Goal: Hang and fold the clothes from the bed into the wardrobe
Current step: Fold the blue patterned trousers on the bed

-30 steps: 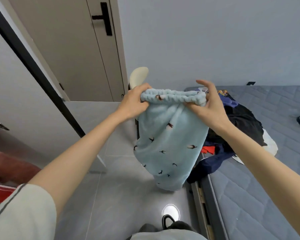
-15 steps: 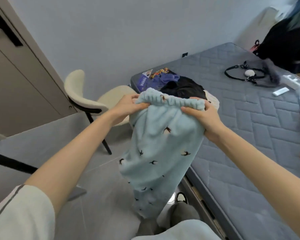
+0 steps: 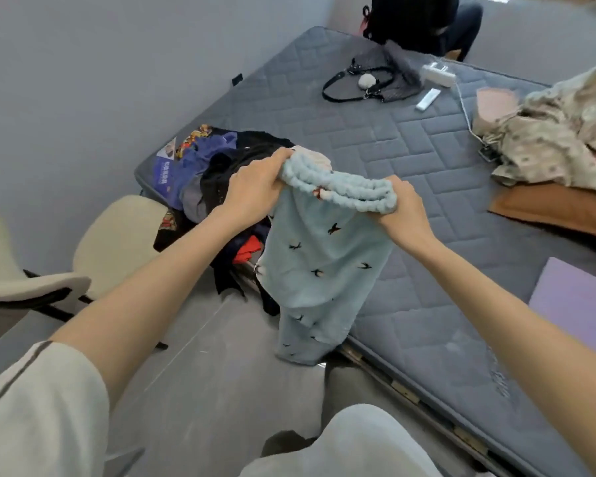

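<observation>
I hold up light blue fleece trousers [image 3: 319, 266] with small dark bird prints by their gathered waistband. My left hand [image 3: 252, 187] grips the left end of the waistband, and my right hand [image 3: 405, 211] grips the right end. The legs hang down over the edge of the grey quilted mattress [image 3: 410, 160]. Behind my left hand a pile of dark, blue and red clothes [image 3: 214, 173] lies at the mattress corner. The wardrobe is not in view.
A cream chair [image 3: 114, 242] stands left of the bed on the grey floor. A black strap bag [image 3: 369, 80], a white power strip [image 3: 439, 74], a floral garment [image 3: 561, 132], a brown cushion [image 3: 558, 208] and a lilac sheet [image 3: 575, 297] lie on the mattress.
My view has swung right from the door towards the bed. Both hands kept hold of the waistband, and the trousers now hang over the mattress edge.
</observation>
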